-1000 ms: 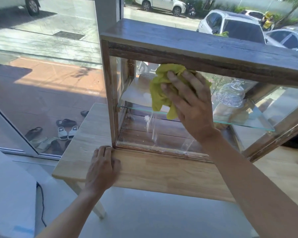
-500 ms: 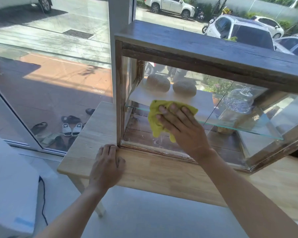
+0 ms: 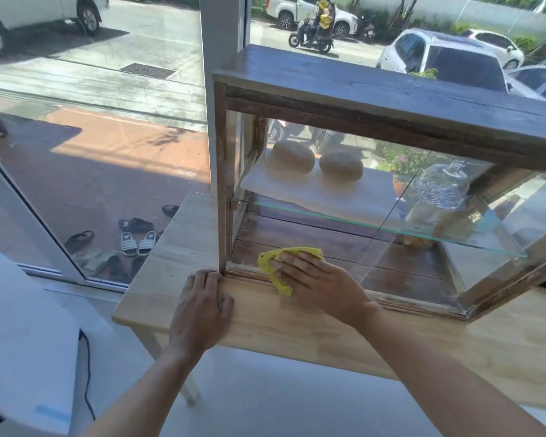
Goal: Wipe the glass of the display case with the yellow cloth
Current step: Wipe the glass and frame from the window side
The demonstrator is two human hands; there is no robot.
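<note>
A wooden display case with a glass front stands on a light wooden table. My right hand presses the yellow cloth flat against the bottom left of the glass, at the lower frame rail. My left hand rests palm down on the table, fingertips against the case's lower left corner post. Inside, two round bread loaves lie on a white board on the glass shelf.
A clear glass dome stands on the shelf at the right. Behind the table a large window shows a pavement with sandals, parked cars and a passing motorbike. A white object with a black cable sits at lower left.
My right hand has dragged the yellow cloth down the glass, from near the top rail to the bottom edge. The left hand has stayed at the case's corner.
</note>
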